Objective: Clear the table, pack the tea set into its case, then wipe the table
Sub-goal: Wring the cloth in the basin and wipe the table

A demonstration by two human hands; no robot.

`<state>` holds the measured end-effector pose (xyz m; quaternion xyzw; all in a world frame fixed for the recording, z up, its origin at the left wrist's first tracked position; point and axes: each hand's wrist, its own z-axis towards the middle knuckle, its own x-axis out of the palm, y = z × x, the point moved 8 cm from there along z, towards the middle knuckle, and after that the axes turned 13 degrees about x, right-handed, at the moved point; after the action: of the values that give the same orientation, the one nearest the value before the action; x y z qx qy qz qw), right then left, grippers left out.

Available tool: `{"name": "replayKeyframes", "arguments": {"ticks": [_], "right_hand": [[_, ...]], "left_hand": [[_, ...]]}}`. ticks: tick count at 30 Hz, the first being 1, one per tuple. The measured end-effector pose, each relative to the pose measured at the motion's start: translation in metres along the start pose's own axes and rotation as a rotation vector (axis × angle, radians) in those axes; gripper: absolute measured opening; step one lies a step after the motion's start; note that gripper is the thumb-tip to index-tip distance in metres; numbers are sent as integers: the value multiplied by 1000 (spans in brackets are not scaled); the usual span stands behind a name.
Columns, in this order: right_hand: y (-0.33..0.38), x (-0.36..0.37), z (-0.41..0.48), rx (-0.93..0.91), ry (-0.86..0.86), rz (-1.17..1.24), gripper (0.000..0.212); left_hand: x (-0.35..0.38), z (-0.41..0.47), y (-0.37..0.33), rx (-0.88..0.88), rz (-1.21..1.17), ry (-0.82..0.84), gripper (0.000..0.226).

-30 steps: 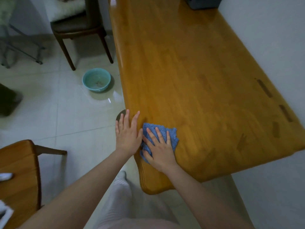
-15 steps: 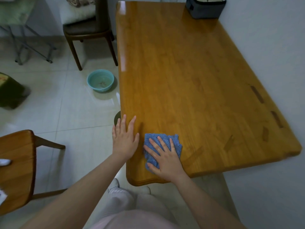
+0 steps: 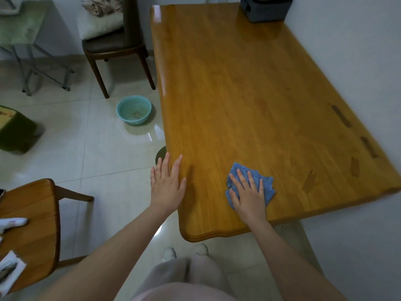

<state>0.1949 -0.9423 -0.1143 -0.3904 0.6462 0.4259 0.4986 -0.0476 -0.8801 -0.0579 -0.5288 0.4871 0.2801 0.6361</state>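
A glossy wooden table [image 3: 249, 88] runs along the white wall on the right. My right hand [image 3: 249, 195] lies flat with spread fingers on a crumpled blue cloth [image 3: 268, 182] near the table's front edge, pressing it down. My left hand [image 3: 168, 185] rests flat on the table's left front edge, fingers straight, holding nothing. At the table's far right corner stands a grey zipped case [image 3: 265, 8], closed, its top cut off by the frame.
On the tiled floor left of the table sit a teal basin [image 3: 134, 109] and a dark green box [image 3: 15, 129]. A dark chair [image 3: 117, 44] with a white cushion stands behind. A wooden chair seat [image 3: 30, 231] carrying white items is at my near left.
My right hand has slid the blue cloth to the right along the front of the table, away from my left hand. My left hand stays on the left edge.
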Motion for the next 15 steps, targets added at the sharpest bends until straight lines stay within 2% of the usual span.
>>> {"name": "replayKeyframes", "arguments": {"ticks": [4,6,9,12,15], "right_hand": [[14,-8,4,190,48,264,66],[27,-13,4,181,80,337,61],[14,-35,1,242,-49,435,55],[-30,-48,3,407,-124,345,38],[-56,-47,3,411,-88,241,30]], "left_hand": [[1,-3,3,23,-49,44,60],[5,-2,0,54,-75,99,57],[14,0,-11,134,-88,186,51],[22,6,-31,217,-96,261,44],[33,11,-54,260,-102,307,42]]}}
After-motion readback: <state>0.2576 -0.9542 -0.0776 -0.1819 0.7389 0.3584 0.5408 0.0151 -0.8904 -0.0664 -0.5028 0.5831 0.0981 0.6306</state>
